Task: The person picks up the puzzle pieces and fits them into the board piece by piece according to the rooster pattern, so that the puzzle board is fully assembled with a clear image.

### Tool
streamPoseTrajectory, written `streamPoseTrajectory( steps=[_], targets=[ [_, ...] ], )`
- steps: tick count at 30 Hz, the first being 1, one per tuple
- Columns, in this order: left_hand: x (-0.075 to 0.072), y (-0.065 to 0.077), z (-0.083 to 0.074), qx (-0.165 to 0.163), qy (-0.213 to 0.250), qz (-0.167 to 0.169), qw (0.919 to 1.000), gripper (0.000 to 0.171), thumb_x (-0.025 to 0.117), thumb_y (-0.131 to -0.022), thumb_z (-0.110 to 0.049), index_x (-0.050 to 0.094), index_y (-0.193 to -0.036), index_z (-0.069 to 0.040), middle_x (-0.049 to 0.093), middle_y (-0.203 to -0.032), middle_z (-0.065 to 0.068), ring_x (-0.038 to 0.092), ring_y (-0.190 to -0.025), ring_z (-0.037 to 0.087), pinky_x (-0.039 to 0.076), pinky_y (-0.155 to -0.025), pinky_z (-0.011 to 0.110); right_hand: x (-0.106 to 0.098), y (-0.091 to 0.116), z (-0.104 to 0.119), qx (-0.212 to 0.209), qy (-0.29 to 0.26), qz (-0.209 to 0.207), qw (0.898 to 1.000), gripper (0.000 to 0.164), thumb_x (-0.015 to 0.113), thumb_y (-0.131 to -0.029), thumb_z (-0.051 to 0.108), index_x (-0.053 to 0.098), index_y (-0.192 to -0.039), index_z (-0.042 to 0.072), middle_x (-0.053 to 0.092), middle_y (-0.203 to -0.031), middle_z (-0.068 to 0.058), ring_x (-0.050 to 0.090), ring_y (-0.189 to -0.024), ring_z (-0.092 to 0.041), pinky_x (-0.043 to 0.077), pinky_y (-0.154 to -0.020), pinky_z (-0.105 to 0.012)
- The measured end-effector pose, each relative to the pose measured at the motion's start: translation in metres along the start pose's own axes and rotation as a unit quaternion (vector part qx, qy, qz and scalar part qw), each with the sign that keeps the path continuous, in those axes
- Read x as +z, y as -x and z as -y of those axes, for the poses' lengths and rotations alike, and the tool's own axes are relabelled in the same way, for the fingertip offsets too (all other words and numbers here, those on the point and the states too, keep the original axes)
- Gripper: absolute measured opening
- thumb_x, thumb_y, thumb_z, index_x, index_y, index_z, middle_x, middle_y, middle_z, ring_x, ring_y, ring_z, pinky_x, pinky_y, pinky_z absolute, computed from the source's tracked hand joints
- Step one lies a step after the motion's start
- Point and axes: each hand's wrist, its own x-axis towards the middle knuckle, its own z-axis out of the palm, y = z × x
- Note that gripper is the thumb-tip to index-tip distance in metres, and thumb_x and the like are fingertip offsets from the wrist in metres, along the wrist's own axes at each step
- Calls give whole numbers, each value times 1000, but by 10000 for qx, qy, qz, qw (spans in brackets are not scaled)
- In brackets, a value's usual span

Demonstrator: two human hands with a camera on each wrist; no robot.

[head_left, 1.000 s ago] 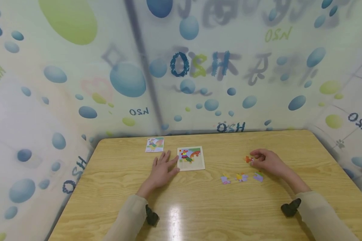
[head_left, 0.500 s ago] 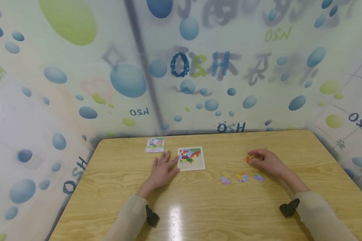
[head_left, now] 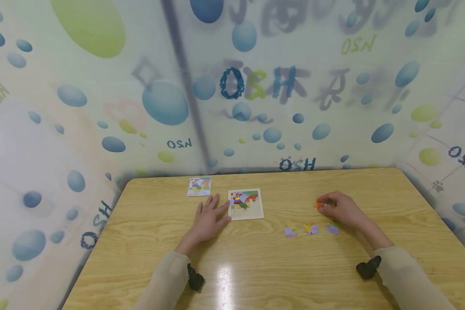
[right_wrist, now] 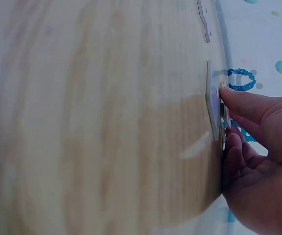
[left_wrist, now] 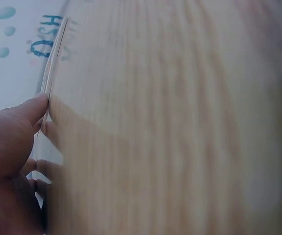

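Observation:
In the head view my left hand lies with fingers spread on the table, thumb and index fingertip at the left edge of a square puzzle tray. A rooster picture partly fills that tray; pale bare board shows at its lower right. The left wrist view has the thumb against the tray's thin edge. Farther right, my right hand pinches an orange-red puzzle piece between thumb and fingers, close over the table. Fingers hide part of it. One flat piece lies nearer the right wrist camera.
Three loose puzzle pieces lie in a row before the right hand: a purple-yellow piece, a yellow-orange piece and a purple-green piece. A rooster picture card lies back left. A patterned wall rises behind the wooden table.
My right hand has shifted slightly left and its fingers have closed further over the orange-red puzzle piece. The left hand and the tray stay where they were.

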Motion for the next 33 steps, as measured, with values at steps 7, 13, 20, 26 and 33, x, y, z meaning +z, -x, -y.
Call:
streamPoseTrajectory(
  steps=[7, 13, 20, 26, 33],
  targets=[
    [0, 1, 0, 189, 94, -108, 9997, 55, 59, -105, -33, 49, -153, -9, 19, -165, 29, 9, -153, 48, 2, -118, 70, 2, -1, -1, 27, -116, -36, 9999, 31, 74, -95, 13, 68, -121, -3, 66, -108, -15, 53, -82, -20, 47, -67, -33],
    [3, 0, 3, 292, 140, -183, 9993, 56, 57, -105, -36, 47, -153, -9, 19, -165, 29, 9, -153, 49, 1, -117, 70, 0, -3, -3, -43, -162, -37, 9999, 28, 73, -95, 10, 68, -119, -3, 67, -98, -10, 57, -79, -18, 49, -64, -30],
    [1, 1, 4, 269, 128, -201, 9994, 56, 58, -104, -35, 49, -152, -8, 20, -164, 30, 10, -152, 49, 1, -117, 70, -1, -11, -1, -68, -222, 157, 9996, 22, 70, -97, 8, 68, -117, 0, 67, -98, -7, 61, -83, -19, 51, -68, -34],
    [2, 1, 4, 258, 120, -176, 9994, 57, 57, -105, -37, 48, -153, -10, 19, -165, 29, 9, -153, 48, 0, -118, 69, 7, -26, 11, -186, -234, 174, 9994, 12, 68, -98, 5, 69, -110, 3, 68, -99, -8, 61, -86, -21, 52, -74, -36],
    [4, 0, 6, 168, 11, -105, 9998, 58, 57, -105, -40, 46, -155, -12, 18, -166, 27, 8, -154, 46, 0, -118, 68, 23, -42, 28, -393, -457, 402, 9974, 7, 67, -99, 6, 70, -105, 5, 67, -96, -6, 58, -82, -17, 50, -71, -31]
  ],
)
